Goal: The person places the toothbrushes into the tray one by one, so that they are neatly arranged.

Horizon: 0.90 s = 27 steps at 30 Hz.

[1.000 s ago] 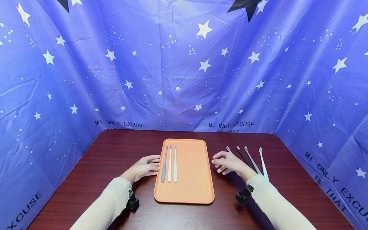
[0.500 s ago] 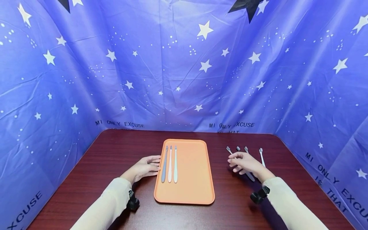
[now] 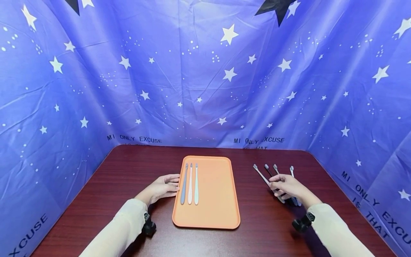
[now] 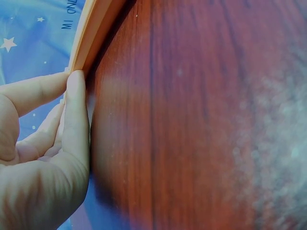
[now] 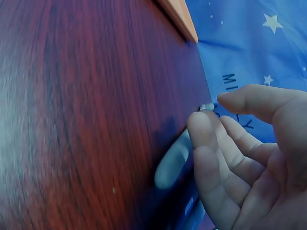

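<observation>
An orange tray lies on the table with three toothbrushes side by side on its left part: a grey-blue toothbrush, a pale pink toothbrush and a mint toothbrush. My left hand holds the tray's left edge, its thumb and forefinger meeting at the rim in the left wrist view. My right hand is over the group at the right, fingers loosely bent, thumb apart from them. Under and around it lie a white toothbrush, a black toothbrush, a grey toothbrush and another light toothbrush; the hand partly hides their handles.
The dark red wooden table carries everything. A blue curtain with white stars stands close round its back and sides. Each wrist bears a small black camera, such as the right wrist camera.
My right hand has moved right, from beside the tray to over the toothbrushes at the right. My left hand stays at the tray's edge.
</observation>
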Each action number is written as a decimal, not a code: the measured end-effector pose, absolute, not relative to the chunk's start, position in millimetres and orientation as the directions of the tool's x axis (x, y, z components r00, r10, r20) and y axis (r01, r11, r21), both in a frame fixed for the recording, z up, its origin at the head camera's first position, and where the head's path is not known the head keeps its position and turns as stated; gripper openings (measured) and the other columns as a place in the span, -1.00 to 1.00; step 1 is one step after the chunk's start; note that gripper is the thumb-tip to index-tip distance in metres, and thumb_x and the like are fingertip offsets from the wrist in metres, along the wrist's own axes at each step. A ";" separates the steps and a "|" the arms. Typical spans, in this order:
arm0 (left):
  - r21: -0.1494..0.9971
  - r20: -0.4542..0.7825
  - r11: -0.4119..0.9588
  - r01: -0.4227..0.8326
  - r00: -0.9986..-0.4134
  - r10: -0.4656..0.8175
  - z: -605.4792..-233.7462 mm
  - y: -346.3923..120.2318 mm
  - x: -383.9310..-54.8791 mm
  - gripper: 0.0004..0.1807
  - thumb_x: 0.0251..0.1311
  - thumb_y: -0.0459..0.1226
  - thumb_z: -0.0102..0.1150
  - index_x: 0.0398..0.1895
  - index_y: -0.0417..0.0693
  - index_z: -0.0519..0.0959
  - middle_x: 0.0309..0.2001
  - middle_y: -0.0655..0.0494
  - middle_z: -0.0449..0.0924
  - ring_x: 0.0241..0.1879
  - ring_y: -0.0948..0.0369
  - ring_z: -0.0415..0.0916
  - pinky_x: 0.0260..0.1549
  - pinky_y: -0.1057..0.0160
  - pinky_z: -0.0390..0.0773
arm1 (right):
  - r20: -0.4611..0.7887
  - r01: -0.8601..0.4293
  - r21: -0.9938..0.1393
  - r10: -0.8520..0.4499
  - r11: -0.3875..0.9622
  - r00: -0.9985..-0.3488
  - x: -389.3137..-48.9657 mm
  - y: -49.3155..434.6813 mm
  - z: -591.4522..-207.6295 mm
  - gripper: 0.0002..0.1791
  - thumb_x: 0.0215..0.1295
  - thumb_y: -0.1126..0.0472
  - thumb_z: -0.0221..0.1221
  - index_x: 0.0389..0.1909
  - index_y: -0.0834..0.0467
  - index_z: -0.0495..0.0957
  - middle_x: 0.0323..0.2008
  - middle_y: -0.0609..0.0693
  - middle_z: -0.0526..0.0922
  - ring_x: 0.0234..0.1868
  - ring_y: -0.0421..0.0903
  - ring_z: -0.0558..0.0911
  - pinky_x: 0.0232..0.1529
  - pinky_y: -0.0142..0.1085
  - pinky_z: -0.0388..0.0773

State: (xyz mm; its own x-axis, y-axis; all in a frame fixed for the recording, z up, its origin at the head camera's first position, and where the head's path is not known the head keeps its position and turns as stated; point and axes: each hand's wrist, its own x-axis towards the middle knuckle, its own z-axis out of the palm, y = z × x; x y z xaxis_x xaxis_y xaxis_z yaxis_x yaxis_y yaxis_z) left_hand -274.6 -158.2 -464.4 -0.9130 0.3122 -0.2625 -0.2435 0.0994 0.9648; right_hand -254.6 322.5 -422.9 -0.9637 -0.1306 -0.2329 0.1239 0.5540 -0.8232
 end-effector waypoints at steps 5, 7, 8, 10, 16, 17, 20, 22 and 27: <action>0.965 -0.263 0.102 -0.243 -0.913 0.312 -464.5 -158.3 -274.4 -0.29 0.07 -0.49 0.19 0.35 -0.15 0.24 0.30 -0.20 0.31 0.06 0.14 0.50 -0.04 0.11 0.60 | -0.237 0.138 -0.793 -0.092 0.593 -0.967 -253.4 329.7 -425.2 -0.47 0.24 0.13 0.13 0.14 0.34 0.33 -0.14 0.17 0.68 -0.39 -0.11 0.65 -0.43 -0.19 0.59; 0.964 -0.265 0.101 -0.246 -0.913 0.311 -464.4 -158.2 -274.6 -0.29 0.07 -0.49 0.19 0.35 -0.15 0.24 0.29 -0.20 0.31 0.06 0.14 0.50 -0.04 0.12 0.60 | -0.240 0.144 -0.786 -0.081 0.601 -0.967 -253.2 331.3 -426.0 -0.47 0.23 0.12 0.14 0.14 0.34 0.34 -0.17 0.14 0.68 -0.38 -0.10 0.66 -0.42 -0.18 0.59; 0.964 -0.265 0.101 -0.246 -0.913 0.311 -464.2 -158.2 -274.6 -0.30 0.08 -0.49 0.18 0.35 -0.15 0.24 0.29 -0.20 0.32 0.05 0.14 0.50 -0.04 0.12 0.60 | -0.240 0.146 -0.784 -0.078 0.603 -0.968 -253.0 331.8 -426.3 -0.47 0.22 0.12 0.15 0.13 0.33 0.35 -0.19 0.11 0.67 -0.38 -0.10 0.65 -0.42 -0.18 0.59; 0.964 -0.266 0.099 -0.247 -0.913 0.310 -464.0 -158.1 -274.8 -0.30 0.08 -0.49 0.18 0.34 -0.15 0.25 0.29 -0.20 0.33 0.05 0.14 0.51 -0.04 0.12 0.61 | -0.233 0.134 -0.781 -0.084 0.610 -0.969 -252.5 332.6 -427.0 -0.48 0.22 0.12 0.16 0.12 0.34 0.35 -0.23 0.07 0.67 -0.39 -0.10 0.65 -0.43 -0.18 0.60; 0.964 -0.265 0.099 -0.247 -0.912 0.314 -463.0 -157.7 -274.4 -0.31 0.08 -0.49 0.18 0.34 -0.15 0.25 0.28 -0.20 0.34 0.04 0.14 0.51 -0.04 0.12 0.61 | -0.215 0.115 -0.794 -0.100 0.597 -0.971 -251.6 332.6 -429.1 -0.50 0.21 0.20 0.16 0.10 0.38 0.34 -0.32 0.03 0.66 -0.41 -0.10 0.63 -0.47 -0.18 0.61; 0.964 -0.265 0.100 -0.246 -0.912 0.313 -462.8 -157.6 -274.2 -0.31 0.08 -0.49 0.18 0.34 -0.15 0.25 0.28 -0.20 0.33 0.04 0.14 0.51 -0.04 0.12 0.61 | -0.215 0.115 -0.797 -0.100 0.593 -0.972 -251.8 332.4 -429.6 -0.51 0.20 0.22 0.15 0.10 0.38 0.34 -0.33 0.03 0.66 -0.41 -0.10 0.62 -0.47 -0.17 0.61; 0.964 -0.266 0.102 -0.247 -0.912 0.311 -463.0 -157.6 -274.1 -0.30 0.08 -0.49 0.18 0.34 -0.15 0.25 0.28 -0.20 0.33 0.04 0.14 0.51 -0.04 0.12 0.61 | -0.214 0.114 -0.803 -0.105 0.584 -0.971 -252.5 332.3 -431.1 -0.52 0.18 0.27 0.14 0.09 0.40 0.33 -0.35 0.03 0.66 -0.42 -0.10 0.61 -0.47 -0.18 0.61; 0.964 -0.267 0.106 -0.246 -0.913 0.308 -463.2 -157.5 -274.2 -0.30 0.07 -0.49 0.18 0.34 -0.15 0.25 0.29 -0.20 0.32 0.04 0.14 0.51 -0.04 0.12 0.61 | -0.216 0.117 -0.804 -0.103 0.582 -0.971 -253.2 332.5 -432.3 -0.52 0.16 0.29 0.14 0.09 0.40 0.32 -0.37 0.02 0.65 -0.42 -0.11 0.61 -0.47 -0.19 0.61; 0.963 -0.269 0.111 -0.247 -0.915 0.301 -463.5 -157.4 -275.2 -0.30 0.07 -0.48 0.20 0.34 -0.13 0.26 0.28 -0.18 0.33 0.05 0.14 0.51 -0.04 0.12 0.61 | -0.214 0.121 -0.805 -0.095 0.581 -0.972 -254.5 333.7 -434.6 -0.52 0.14 0.30 0.15 0.07 0.40 0.32 -0.36 0.02 0.66 -0.42 -0.11 0.61 -0.47 -0.19 0.61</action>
State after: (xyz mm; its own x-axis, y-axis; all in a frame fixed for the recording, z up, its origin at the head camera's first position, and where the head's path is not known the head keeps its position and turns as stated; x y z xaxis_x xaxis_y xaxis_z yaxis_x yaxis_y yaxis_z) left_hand -275.2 -157.4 -463.5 -0.9148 0.3008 -0.2694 -0.2470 0.1110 0.9626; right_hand -254.5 333.7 -434.6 -0.9721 -0.0953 -0.2144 0.1206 0.5808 -0.8050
